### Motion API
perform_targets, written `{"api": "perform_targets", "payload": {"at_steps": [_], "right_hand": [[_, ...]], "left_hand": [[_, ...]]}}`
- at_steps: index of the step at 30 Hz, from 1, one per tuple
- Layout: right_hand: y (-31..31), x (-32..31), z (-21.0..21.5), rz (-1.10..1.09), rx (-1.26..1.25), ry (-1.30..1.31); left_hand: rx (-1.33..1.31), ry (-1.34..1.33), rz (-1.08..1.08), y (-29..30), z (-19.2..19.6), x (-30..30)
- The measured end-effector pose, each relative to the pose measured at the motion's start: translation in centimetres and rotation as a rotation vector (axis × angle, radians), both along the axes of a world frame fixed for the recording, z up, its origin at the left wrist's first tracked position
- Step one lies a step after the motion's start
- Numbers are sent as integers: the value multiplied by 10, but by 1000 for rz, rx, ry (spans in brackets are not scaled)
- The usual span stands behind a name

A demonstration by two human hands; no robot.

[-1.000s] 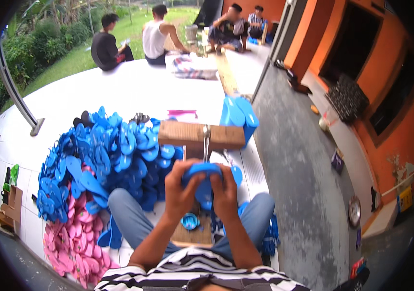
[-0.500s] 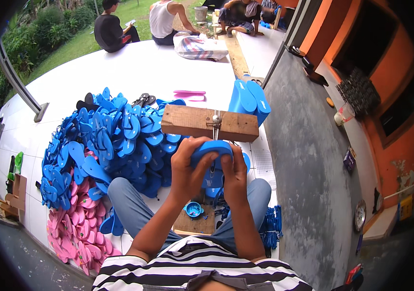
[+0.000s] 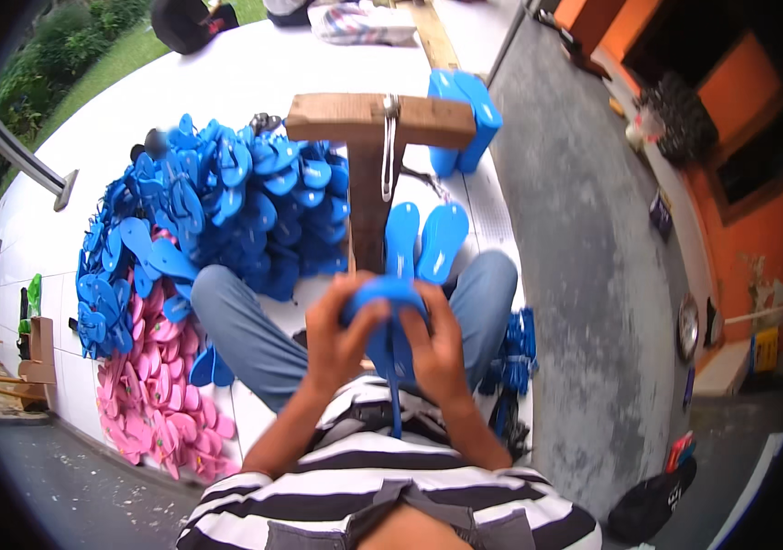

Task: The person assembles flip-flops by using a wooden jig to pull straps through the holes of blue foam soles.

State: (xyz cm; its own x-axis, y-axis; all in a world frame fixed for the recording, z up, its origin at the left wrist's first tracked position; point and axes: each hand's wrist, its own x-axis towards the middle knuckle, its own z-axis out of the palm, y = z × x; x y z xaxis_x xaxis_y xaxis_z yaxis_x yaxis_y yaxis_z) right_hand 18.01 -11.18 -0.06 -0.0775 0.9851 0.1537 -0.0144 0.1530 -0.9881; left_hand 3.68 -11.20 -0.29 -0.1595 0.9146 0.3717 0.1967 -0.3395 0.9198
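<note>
Close to my lap, a blue flip-flop (image 3: 388,291) is bent between both hands. My left hand (image 3: 336,335) grips its left side and my right hand (image 3: 437,344) its right, thumbs on the side facing me; motion blurs the fingers. A blue strap (image 3: 396,403) dangles from it toward my striped shirt. Beyond the hands rises a T-shaped wooden stand (image 3: 368,197). A looped metal rod (image 3: 388,151) hangs from its crossbar, apart from the flip-flop. Right of the post, two blue soles (image 3: 443,240) lie side by side on white tiles.
To the left spreads a large heap of blue flip-flops (image 3: 194,183), with a pile of pink flip-flops (image 3: 148,394) nearer me. Blue soles (image 3: 474,110) stand upright behind the crossbar's right end. Blue straps (image 3: 520,344) lie by my right knee. A woven sack (image 3: 364,25) rests far off.
My hands have drawn the flip-flop off the metal rod and down toward my lap. Its strap now hangs below it. The view has tilted downward, showing the stand's post and the two soles.
</note>
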Motion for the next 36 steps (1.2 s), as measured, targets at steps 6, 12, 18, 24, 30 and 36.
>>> {"api": "perform_targets", "payload": {"at_steps": [6,12,18,24,30,36], "right_hand": [[4,-9,-17,-170,350,-574],[17,-23,-35,-153,273,-441],[24,-23,-45,275,-325,386],[30,-32,-53,439,-767,1058],[67,-3,-54,-57,-105,797],[91,6,-16,43,713,-148]], "left_hand": [[-89,-81,-107,25,-2,-11],[84,59,-148,44,-12,-24],[251,244,-43,59,-2,-31],[166,-300,-228,42,-22,-38],[86,9,-119,52,-59,-67],[402,190,-201,66,8,-43]]}}
